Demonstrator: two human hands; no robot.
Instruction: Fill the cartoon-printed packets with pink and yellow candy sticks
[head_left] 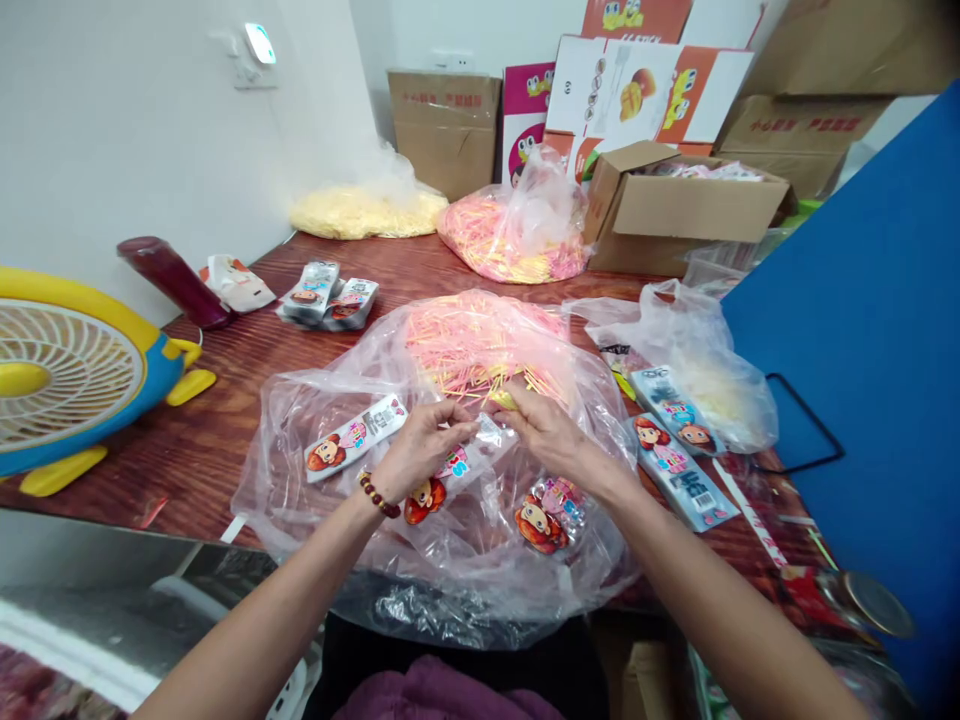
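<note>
My left hand (424,450), with a beaded bracelet at the wrist, pinches the edge of a printed plastic pouch (457,470) showing a red-haired cartoon figure. My right hand (551,435) is closed close to the pouch's upper end. A small yellow thing (504,399) shows at its fingertips; its kind is not clear. Just beyond both hands, thin pink and yellow sticks (480,345) lie heaped in a large clear plastic bag (300,400) spread over the table. On this plastic lie another flat pouch (355,437) at left and a rounded pouch (550,515) below my right hand.
A yellow and blue fan (71,375) and a dark red bottle (176,283) stand at left. Stacked pouches (328,296) lie behind. Bags of yellow sticks (367,212) and pink sticks (514,235) and an open carton (686,205) line the back. More pouches (682,470) lie right, beside a blue panel (847,350).
</note>
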